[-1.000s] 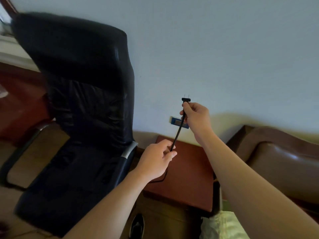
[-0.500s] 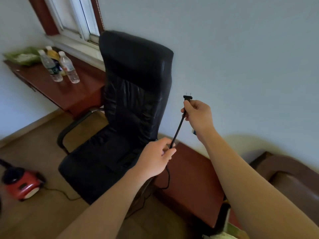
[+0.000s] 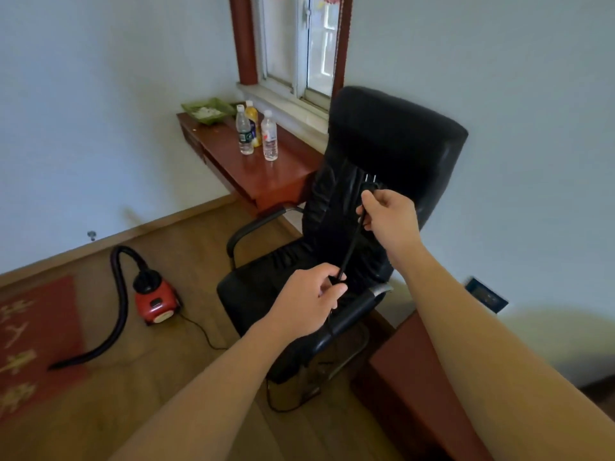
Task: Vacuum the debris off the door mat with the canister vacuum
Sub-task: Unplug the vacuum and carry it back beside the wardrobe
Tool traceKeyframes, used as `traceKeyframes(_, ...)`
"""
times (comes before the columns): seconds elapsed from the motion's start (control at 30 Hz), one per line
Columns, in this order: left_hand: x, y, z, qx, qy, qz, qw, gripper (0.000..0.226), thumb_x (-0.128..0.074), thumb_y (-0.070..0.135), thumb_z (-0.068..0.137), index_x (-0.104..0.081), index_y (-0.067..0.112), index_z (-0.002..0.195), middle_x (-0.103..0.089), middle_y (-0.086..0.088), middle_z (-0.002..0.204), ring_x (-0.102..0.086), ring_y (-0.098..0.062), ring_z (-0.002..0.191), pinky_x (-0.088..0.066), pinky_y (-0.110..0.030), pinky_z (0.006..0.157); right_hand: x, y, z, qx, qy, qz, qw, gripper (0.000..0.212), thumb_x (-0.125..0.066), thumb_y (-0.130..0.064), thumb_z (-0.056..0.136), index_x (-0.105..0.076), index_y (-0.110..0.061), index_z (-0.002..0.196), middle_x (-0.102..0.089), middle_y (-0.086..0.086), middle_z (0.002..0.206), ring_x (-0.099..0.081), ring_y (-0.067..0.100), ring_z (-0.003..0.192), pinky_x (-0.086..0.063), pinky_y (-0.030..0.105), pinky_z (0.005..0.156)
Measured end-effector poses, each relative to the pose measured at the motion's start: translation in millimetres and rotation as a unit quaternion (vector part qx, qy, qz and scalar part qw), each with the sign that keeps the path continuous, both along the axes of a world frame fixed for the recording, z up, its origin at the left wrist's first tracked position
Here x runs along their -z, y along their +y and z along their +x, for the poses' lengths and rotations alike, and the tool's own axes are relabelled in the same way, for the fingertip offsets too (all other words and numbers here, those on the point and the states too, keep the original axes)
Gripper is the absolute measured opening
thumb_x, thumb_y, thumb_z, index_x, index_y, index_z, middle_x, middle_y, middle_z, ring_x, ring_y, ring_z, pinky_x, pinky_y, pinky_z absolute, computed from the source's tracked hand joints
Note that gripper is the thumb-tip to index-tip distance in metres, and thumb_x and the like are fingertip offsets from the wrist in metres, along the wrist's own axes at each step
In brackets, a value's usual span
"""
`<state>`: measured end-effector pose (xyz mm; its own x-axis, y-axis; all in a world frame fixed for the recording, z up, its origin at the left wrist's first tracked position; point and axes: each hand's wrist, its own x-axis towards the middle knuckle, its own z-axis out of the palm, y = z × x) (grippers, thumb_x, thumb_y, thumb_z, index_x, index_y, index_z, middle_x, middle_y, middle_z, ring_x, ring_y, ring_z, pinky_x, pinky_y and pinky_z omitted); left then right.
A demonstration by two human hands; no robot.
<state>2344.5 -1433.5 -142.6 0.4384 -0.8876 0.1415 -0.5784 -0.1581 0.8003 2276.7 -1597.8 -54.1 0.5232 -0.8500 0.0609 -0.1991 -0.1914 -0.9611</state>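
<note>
Holding a black cord [image 3: 350, 249], the right hand [image 3: 391, 217] pinches it just below what seems its plug [image 3: 370, 184]; the left hand [image 3: 304, 302] curls round it nearer. A red canister vacuum [image 3: 154, 296] sits far left, beside the door mat [image 3: 33, 331].

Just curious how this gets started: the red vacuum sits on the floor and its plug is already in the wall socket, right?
Not quite. In the head view the plug is in the right hand, not the wall socket. The red vacuum does sit on the floor.
</note>
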Motion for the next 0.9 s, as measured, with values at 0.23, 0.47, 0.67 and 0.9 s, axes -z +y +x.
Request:
traceKeyframes(0.23,-3.2,126.3,61.2,-0.068,-0.020,0.018,0.997,0.016,-0.058,0.029,0.103,-0.063,0.025,0.118,-0.070,0.009,0.073,-0.067,-0.003,0.069,-0.052,-0.018,0.066,-4.2,122.7,75.3,-0.052,-0.030,0.019,0.998,0.025,-0.057,-0.025,0.103,-0.070,-0.015,0.084,-0.069,-0.001,0.076,-0.061,0.008,0.065,-0.052,0.027,0.068)
traceKeyframes(0.47,-14.9,248.5,112.3,-0.147,-0.028,0.031,0.988,0.020,-0.056,0.030,0.104,-0.062,0.026,0.123,-0.070,0.009,0.079,-0.067,-0.003,0.072,-0.057,-0.023,0.071,-9.5,237.7,148.3,-0.118,-0.049,0.019,0.992,0.023,-0.057,-0.025,0.103,-0.069,-0.016,0.086,-0.069,-0.002,0.075,-0.062,0.013,0.069,-0.054,0.033,0.071)
traceKeyframes(0.67,-25.0,333.8,148.0,-0.213,-0.011,0.033,0.976,0.026,-0.056,0.032,0.104,-0.062,0.028,0.128,-0.068,0.013,0.086,-0.066,-0.002,0.081,-0.057,-0.026,0.081,-13.0,312.3,200.4,-0.169,-0.045,0.035,0.984,0.023,-0.055,-0.023,0.104,-0.067,-0.015,0.086,-0.069,-0.001,0.076,-0.061,0.011,0.070,-0.051,0.024,0.065)
traceKeyframes(0.9,-24.8,401.9,196.8,-0.292,-0.005,0.026,0.956,0.023,-0.057,0.035,0.103,-0.065,0.029,0.124,-0.072,0.013,0.099,-0.068,-0.004,0.089,-0.060,-0.034,0.083,-14.0,373.4,269.5,-0.227,-0.029,0.022,0.973,0.021,-0.056,-0.026,0.103,-0.069,-0.013,0.093,-0.071,-0.002,0.080,-0.064,0.007,0.070,-0.055,0.025,0.069)
